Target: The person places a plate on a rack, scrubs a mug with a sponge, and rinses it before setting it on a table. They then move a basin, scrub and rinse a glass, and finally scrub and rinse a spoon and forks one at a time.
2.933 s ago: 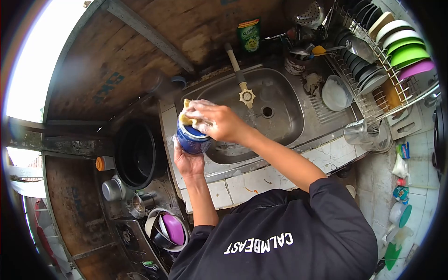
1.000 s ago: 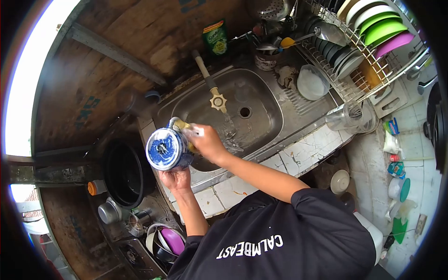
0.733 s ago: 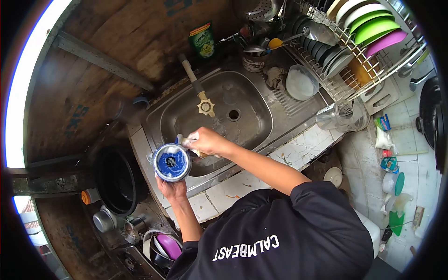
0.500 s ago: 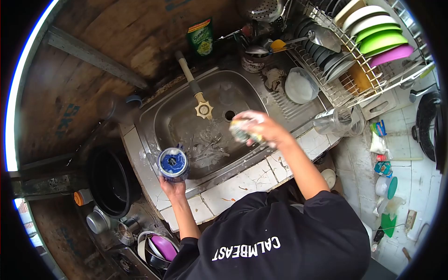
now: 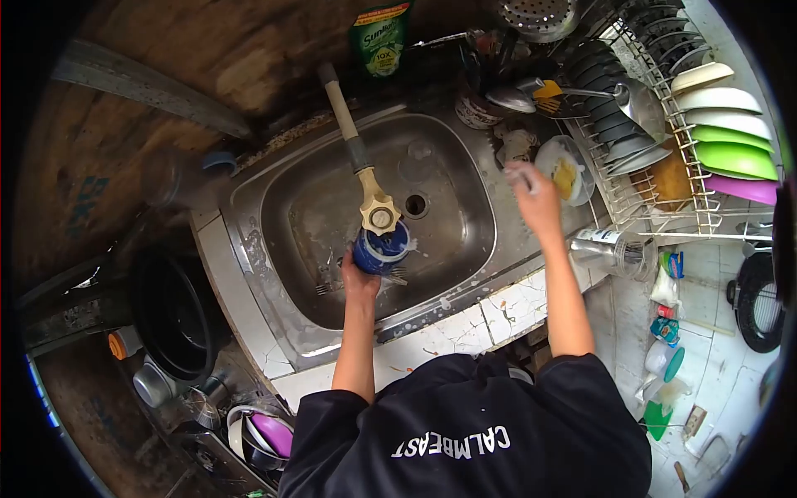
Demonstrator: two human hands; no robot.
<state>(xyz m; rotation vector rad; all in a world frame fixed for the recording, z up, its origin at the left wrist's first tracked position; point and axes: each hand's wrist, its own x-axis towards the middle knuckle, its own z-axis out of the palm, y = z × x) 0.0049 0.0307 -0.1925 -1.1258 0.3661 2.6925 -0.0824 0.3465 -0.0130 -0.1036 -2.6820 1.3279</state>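
Note:
In the head view, my left hand (image 5: pixel 360 280) is wrapped around a blue cup (image 5: pixel 378 255) inside the steel sink (image 5: pixel 303 274). The star-shaped tap handle (image 5: pixel 381 217) covers part of the cup's top, and white suds cling to its side. Forks (image 5: pixel 325 289) lie in the basin near that hand. My right hand (image 5: pixel 531 189), foamy and somewhat blurred, hovers at the left edge of a clear plastic bowl (image 5: pixel 581 187). Its fingers look loosely apart, with nothing seen in them. Inside the bowl lies a yellow sponge (image 5: pixel 565 178).
A dish rack (image 5: pixel 706 191) with plates and bowls stands at the right. Behind the sink are a green detergent pouch (image 5: pixel 382 41) and a utensil holder (image 5: pixel 477 108). Clear jars (image 5: pixel 618 253) lie on the counter's right edge. A big black basin (image 5: pixel 174 311) sits at the left.
My left hand has carried the blue cup rightward, under the tap. My right hand has moved right to the bowl and let go of the sponge, now in the bowl.

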